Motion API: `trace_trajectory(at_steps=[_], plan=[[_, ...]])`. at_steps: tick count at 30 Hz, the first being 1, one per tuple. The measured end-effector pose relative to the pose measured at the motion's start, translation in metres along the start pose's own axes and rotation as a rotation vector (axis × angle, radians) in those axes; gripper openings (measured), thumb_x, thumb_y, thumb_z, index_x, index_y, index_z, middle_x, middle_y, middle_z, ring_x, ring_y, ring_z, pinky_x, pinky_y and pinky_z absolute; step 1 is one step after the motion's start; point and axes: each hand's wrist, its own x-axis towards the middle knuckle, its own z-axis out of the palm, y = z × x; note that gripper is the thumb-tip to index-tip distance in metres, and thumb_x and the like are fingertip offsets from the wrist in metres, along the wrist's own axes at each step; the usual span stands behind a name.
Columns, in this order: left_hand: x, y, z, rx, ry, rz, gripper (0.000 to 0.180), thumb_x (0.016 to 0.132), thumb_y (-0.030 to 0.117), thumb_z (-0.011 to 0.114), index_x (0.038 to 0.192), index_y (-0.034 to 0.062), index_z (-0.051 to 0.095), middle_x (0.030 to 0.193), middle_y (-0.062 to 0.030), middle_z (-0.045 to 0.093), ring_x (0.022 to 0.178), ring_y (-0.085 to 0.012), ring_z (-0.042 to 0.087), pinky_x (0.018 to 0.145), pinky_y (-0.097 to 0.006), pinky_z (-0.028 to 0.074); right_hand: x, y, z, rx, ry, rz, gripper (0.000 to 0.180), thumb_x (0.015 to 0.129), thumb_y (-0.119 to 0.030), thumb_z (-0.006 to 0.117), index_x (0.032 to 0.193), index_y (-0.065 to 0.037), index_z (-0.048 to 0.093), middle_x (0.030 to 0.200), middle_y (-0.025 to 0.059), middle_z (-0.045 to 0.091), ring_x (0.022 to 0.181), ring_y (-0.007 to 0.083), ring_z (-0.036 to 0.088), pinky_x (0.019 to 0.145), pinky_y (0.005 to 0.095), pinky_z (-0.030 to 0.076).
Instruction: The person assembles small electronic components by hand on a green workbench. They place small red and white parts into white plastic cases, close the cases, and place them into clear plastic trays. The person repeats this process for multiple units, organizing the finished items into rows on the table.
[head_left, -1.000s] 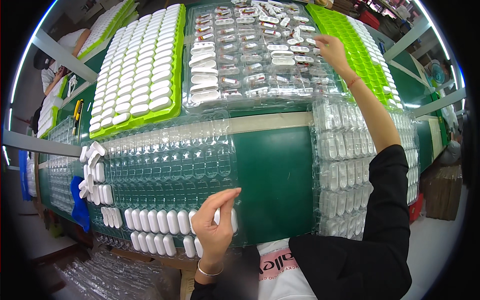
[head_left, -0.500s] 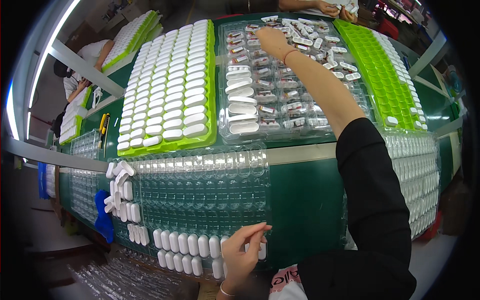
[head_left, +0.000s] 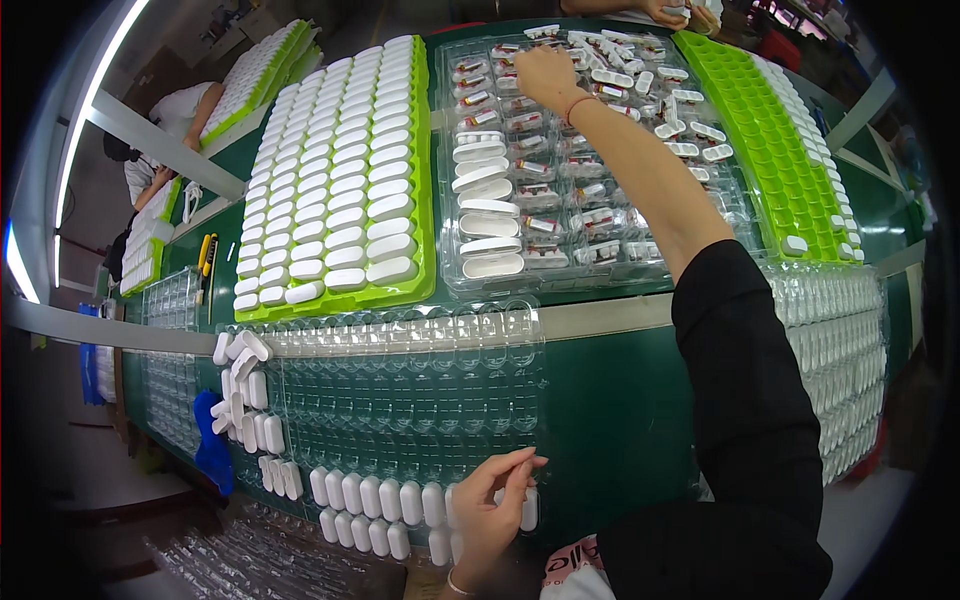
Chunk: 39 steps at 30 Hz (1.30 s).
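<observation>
With your right hand [head_left: 545, 78] over the small parts [head_left: 612, 78] in the far tray [head_left: 575, 280], your left hand [head_left: 487, 522] curled by the white cases [head_left: 390, 500], both grips unclear, a dragging forearm [head_left: 645, 175] could scatter loose parts.

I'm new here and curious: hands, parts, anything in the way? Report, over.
Right hand at far end of parts tray, grip unclear. Left hand by white cases, blocking sight of some.

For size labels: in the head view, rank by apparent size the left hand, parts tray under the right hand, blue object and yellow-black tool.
Largest first:
parts tray
left hand
blue object
yellow-black tool
</observation>
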Motion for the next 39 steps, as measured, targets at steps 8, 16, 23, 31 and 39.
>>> trace_trajectory(at_steps=[8,16,23,31,39], plan=[[-0.004,-0.001,0.003,0.022,0.025,-0.014,0.017,0.095,0.001,0.059,0.109,-0.0039,0.065,0.094,-0.0128,0.071,0.072,-0.0078,0.061,0.062,-0.018,0.048,-0.001,-0.013,-0.007,0.05,-0.052,0.075,0.021,0.084,-0.018,0.059,0.1,-0.015,0.072,0.106,0.0093,0.071,0.115,0.0297,0.056,0.095,0.0523,0.038],[-0.001,-0.005,0.004,0.012,0.056,-0.044,0.017,0.095,0.002,0.059,0.109,-0.0029,0.066,0.094,-0.0129,0.071,0.072,-0.0076,0.061,0.061,-0.019,0.049,0.007,-0.021,-0.006,-0.014,-0.019,-0.004,0.021,0.087,-0.016,0.056,0.101,-0.016,0.072,0.104,0.0077,0.071,0.107,0.0291,0.061,0.089,0.051,0.038],[0.002,-0.007,0.006,-0.004,0.031,-0.072,0.017,0.095,0.003,0.06,0.109,-0.0026,0.066,0.095,-0.0125,0.071,0.072,-0.0074,0.061,0.061,-0.018,0.048,-0.004,-0.02,0.003,0.013,0.107,0.078,0.021,0.085,-0.016,0.058,0.1,-0.015,0.072,0.1,0.0094,0.072,0.098,0.0301,0.065,0.088,0.0513,0.039],[-0.003,-0.002,0.0,-0.02,0.034,0.032,0.016,0.094,0.001,0.06,0.109,-0.0025,0.066,0.094,-0.0117,0.072,0.073,-0.0074,0.061,0.063,-0.019,0.049,-0.069,-0.035,-0.087,1.858,-0.181,0.255,0.018,0.092,-0.009,0.059,0.106,0.002,0.062,0.103,0.0131,0.07,0.089,0.0196,0.07,0.086,0.0277,0.054],[-0.025,0.012,0.0,-0.07,0.054,0.175,0.028,0.096,0.003,0.057,0.122,-0.0045,0.057,0.108,-0.0165,0.066,0.079,-0.01,0.059,0.062,-0.02,0.05,-0.257,-0.079,-0.223,2.354,-0.838,0.064,0.032,0.094,-0.017,0.063,0.121,-0.004,0.052,0.12,0.0112,0.063,0.112,0.0201,0.062,0.1,0.0376,0.049]])
